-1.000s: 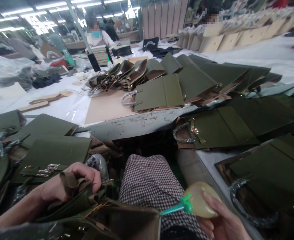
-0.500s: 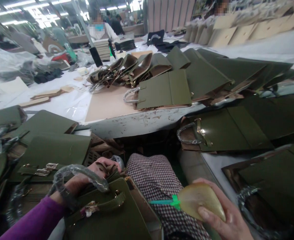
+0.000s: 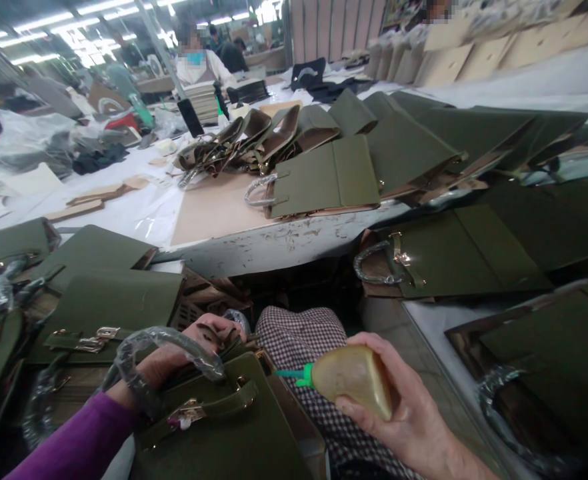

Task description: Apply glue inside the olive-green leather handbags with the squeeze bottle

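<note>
An olive-green handbag (image 3: 214, 427) with metal hardware and a plastic-wrapped handle (image 3: 174, 343) lies across my lap. My left hand (image 3: 201, 340) reaches under that handle and grips the bag's brown upper edge, its fingers partly hidden by the material. In my right hand (image 3: 394, 393) is a yellowish squeeze bottle (image 3: 351, 377), held sideways. Its green collar and thin teal nozzle (image 3: 289, 374) point left, with the tip near the bag's open side. Whether the tip touches the bag I cannot tell.
More olive bags lie to the left (image 3: 114, 300), to the right (image 3: 464, 257) and in a row across the white table (image 3: 409, 147). A tan board (image 3: 209, 213) rests by the table's front edge (image 3: 284, 240). A person (image 3: 199, 67) is across the table.
My right hand has moved left and slightly up with the squeeze bottle, bringing the nozzle to the bag's side edge. The left hand keeps its place on the bag.
</note>
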The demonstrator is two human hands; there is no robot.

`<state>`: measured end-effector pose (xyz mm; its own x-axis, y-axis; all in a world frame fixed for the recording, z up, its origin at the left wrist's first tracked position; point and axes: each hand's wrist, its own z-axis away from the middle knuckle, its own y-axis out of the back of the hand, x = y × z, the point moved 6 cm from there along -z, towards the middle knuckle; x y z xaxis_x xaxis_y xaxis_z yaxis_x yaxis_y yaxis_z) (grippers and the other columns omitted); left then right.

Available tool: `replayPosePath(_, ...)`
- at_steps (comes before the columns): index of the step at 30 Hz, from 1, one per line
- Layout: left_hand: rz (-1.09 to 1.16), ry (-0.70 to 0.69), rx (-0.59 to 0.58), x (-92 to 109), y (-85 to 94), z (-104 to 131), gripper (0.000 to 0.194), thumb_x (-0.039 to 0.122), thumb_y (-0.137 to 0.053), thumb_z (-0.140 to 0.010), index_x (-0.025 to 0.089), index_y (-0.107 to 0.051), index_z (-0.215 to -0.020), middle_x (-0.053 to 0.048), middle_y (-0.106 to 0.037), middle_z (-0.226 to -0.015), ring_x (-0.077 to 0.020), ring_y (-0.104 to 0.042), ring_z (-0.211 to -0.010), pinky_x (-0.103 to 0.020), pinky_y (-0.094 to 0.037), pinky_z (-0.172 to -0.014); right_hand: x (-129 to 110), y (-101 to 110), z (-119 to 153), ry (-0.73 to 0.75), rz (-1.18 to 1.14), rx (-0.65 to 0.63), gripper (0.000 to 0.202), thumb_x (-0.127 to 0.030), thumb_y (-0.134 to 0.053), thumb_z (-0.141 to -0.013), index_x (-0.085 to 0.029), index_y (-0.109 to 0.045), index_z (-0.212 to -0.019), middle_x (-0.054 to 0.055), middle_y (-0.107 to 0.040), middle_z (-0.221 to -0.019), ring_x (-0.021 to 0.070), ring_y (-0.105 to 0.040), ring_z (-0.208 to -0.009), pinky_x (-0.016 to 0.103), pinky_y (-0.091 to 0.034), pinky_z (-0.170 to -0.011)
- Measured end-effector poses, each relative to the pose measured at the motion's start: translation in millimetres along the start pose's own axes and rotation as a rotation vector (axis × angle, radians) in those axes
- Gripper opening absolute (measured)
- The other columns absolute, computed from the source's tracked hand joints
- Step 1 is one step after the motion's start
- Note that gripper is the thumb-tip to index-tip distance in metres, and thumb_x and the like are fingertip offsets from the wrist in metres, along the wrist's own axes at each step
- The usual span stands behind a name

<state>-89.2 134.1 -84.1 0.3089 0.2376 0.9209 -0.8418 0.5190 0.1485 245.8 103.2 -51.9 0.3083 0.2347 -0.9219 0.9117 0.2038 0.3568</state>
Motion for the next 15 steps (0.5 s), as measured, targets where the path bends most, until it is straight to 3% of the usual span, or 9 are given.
replayPosePath(3,0.025,0.024,-0.046,-2.5,4.6,-0.5,0.012,0.014,-0.067,-0.071,0.01,-0.075,-0.078,0.001,-0.077,-0.088,-0.018,-0.07,-0.081,-0.024,-0.055,-0.074,-4.1,-2.6,-2.4,0.012,0.021,-0.03,0.052,-0.041,-0.085,-0.086,-0.031,-0.059,-0.129,0.008,-0.072,-0.117,0.0311,-0.073,-0.103,0.043,-0.064,-0.093)
replayPosePath(7,0.073,0.057,-0.042,-1.7,4.9,2.7,0.022,0.015,-0.065,-0.07,0.011,-0.078,-0.088,0.0,-0.076,-0.086,-0.0185,-0.067,-0.079,-0.025,-0.053,-0.073,-9.6,-2.2,-1.4,0.073,0.087,-0.047,0.052,-0.037,-0.086,-0.086,-0.033,-0.057,-0.129,0.007,-0.073,-0.116,0.0293,-0.074,-0.101,0.038,-0.065,-0.087)
replayPosePath(9,0.099,0.074,-0.039,-0.4,2.2,1.6,0.019,0.014,-0.072,-0.063,0.01,-0.077,-0.082,-0.004,-0.075,-0.082,-0.0188,-0.065,-0.075,-0.025,-0.053,-0.069,-12.6,-0.2,0.2,0.099,0.118,-0.051,0.052,-0.034,-0.085,-0.086,-0.033,-0.056,-0.129,0.006,-0.073,-0.116,0.0279,-0.075,-0.099,0.036,-0.066,-0.086)
replayPosePath(15,0.104,0.112,0.037,10.2,-2.0,-3.5,0.014,0.015,-0.069,-0.063,0.011,-0.078,-0.074,-0.002,-0.077,-0.08,-0.0189,-0.066,-0.074,-0.026,-0.051,-0.069,-12.9,6.1,7.9,0.114,0.247,-0.094,0.055,-0.03,-0.08,-0.085,-0.031,-0.052,-0.133,0.005,-0.075,-0.117,0.0246,-0.077,-0.096,0.034,-0.066,-0.086)
